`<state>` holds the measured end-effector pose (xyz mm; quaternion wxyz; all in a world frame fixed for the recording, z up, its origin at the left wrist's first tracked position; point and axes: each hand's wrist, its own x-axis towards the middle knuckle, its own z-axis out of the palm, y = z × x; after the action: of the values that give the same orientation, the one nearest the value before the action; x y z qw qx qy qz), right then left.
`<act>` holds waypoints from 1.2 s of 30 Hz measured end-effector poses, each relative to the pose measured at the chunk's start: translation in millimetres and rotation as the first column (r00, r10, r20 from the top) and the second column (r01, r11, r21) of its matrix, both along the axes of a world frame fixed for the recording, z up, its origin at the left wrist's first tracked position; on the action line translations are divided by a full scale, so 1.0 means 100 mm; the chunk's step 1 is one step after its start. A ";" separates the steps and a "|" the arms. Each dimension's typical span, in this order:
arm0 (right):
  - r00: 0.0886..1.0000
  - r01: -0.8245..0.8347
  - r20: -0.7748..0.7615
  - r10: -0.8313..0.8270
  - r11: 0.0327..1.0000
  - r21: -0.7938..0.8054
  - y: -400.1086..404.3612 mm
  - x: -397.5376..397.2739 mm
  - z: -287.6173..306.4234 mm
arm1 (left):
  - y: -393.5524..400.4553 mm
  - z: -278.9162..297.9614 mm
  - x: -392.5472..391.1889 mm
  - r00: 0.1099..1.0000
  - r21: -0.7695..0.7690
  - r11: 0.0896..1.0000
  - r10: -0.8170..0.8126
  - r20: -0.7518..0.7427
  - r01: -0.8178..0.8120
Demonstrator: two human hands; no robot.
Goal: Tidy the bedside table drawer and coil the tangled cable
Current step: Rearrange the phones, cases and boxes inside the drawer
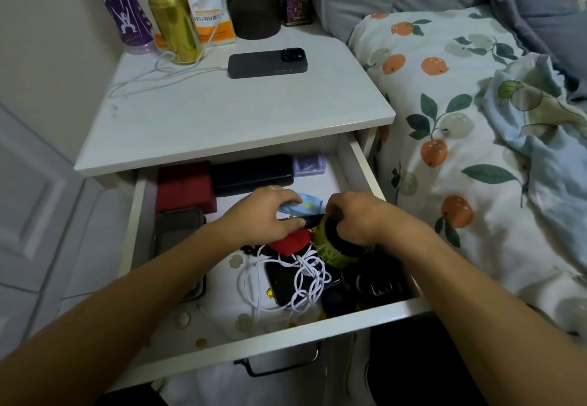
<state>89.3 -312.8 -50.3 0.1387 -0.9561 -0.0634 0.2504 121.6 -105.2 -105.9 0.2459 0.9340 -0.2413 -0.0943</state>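
Both forearms reach from the lower edge of the head view into the pulled-out bedside drawer (365, 170), whose white front rail and dark handle (279, 364) sit closest to the lens. Left hand (263, 215) curls its grip around a light blue folded item (305, 204), thumb below and fingers over the top. Right hand (355, 218) has its grip clamped on a green-patterned roll with a dark core (333, 247), lifted slightly above the drawer floor. Tangled white cable (305, 275) lies loose on the drawer bottom, just below and between the two hands, touching neither, draped over a dark phone-like slab (282, 282) and running under a red pouch (290, 242). Coins (244, 322) are scattered near the front rail. Farther back in the drawer rest a red box (184, 183), a long black case (252, 172) and a small purple box (309, 164). On the white bench (222, 113) above stand a gold can (174, 24), a purple bottle (117, 2) and a dark phone (268, 62) on its charging lead.
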 end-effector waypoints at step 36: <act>0.934 0.155 0.284 -0.217 0.962 0.226 0.26 0.37 -0.19 | 0.19 0.25 -0.25 0.581 -0.400 0.450 0.404 -0.706 -0.799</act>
<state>126.3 -287.2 -69.3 0.2457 -0.9661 -0.0176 0.0773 96.5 -86.0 -80.8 0.6439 0.7287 0.1828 -0.1447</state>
